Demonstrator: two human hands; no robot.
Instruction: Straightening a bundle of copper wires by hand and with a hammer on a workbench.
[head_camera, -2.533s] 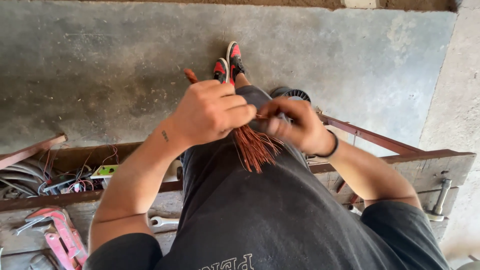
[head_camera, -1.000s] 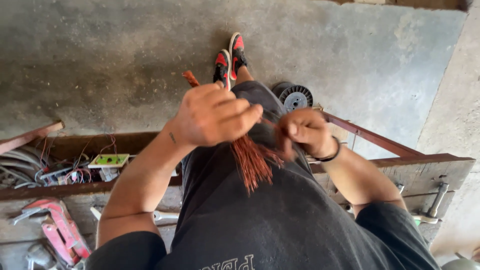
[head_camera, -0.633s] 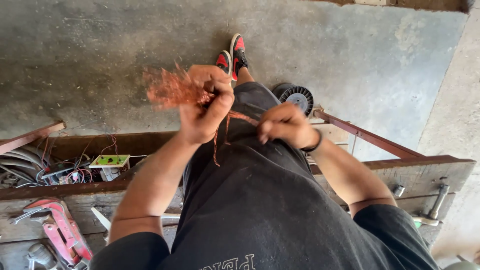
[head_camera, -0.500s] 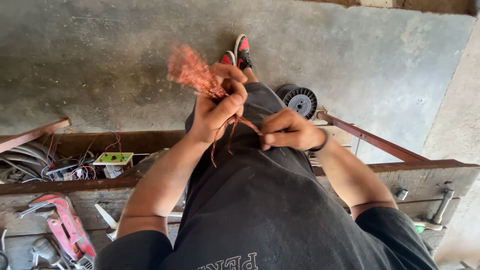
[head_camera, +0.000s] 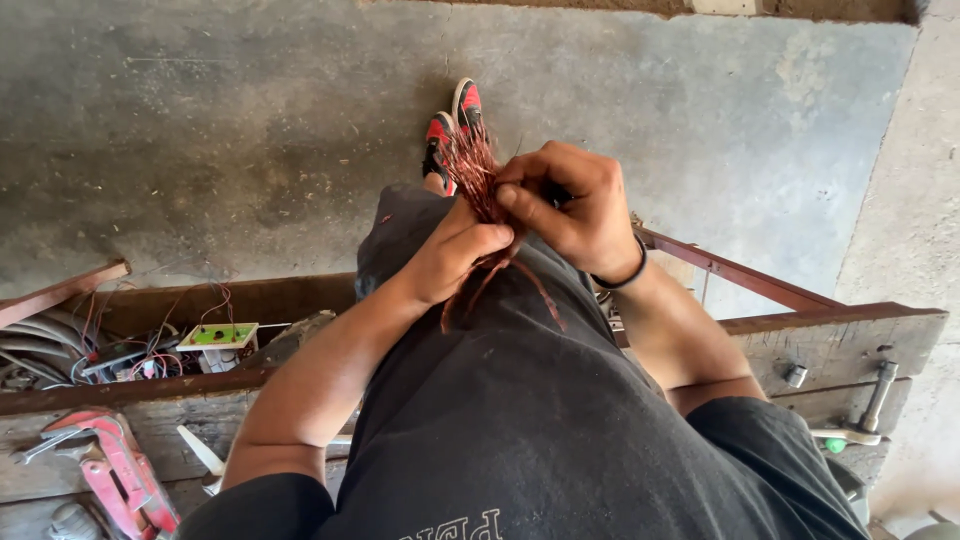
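Head view: left hand (head_camera: 455, 258) clenched around a bundle of copper wire strands (head_camera: 478, 185) held above the lap, loose ends hanging below the fist. Right hand (head_camera: 572, 205) pinches the upper strands – fingertips closed on them (black wristband (head_camera: 622, 281) on that wrist). Red pipe wrench (head_camera: 112, 475) lies on the wooden bench (head_camera: 830, 345) lower left – well apart.

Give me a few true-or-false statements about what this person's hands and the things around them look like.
1. Both hands grip a bundle of copper wire. True.
2. The left hand wears a black wristband. False: the band is on the right hand.
3. A red pipe wrench lies at lower left. True.
4. The shoes are plain white. False: they are red and black.
5. A small green circuit board sits among loose wires. True.
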